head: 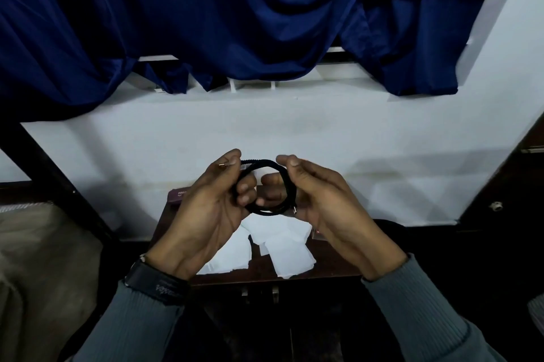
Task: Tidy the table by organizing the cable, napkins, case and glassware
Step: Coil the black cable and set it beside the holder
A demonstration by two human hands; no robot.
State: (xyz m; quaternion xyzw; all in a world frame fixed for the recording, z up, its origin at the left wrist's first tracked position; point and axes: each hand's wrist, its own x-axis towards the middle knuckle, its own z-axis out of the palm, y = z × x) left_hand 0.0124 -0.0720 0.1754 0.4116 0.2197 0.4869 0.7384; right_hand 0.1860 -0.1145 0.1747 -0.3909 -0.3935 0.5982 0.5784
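A black cable (266, 211) is wound into a small coil, held up above the table between both hands. My left hand (206, 211) pinches the cable's plug end between thumb and forefinger, its other fingers curled through the coil. My right hand (321, 202) grips the coil's right side, thumb inside the loop. Below the hands several white napkins (290, 258) lie spread on the dark wooden table (332, 272). A purple case (179, 197) shows partly behind my left hand at the table's far left. No glassware is visible.
A white wall (294, 132) stands right behind the table, with a blue curtain (206, 8) hanging above it. A dark post (53, 173) slants on the left over a beige cushion (44, 258). A dark cabinet (506, 191) stands on the right.
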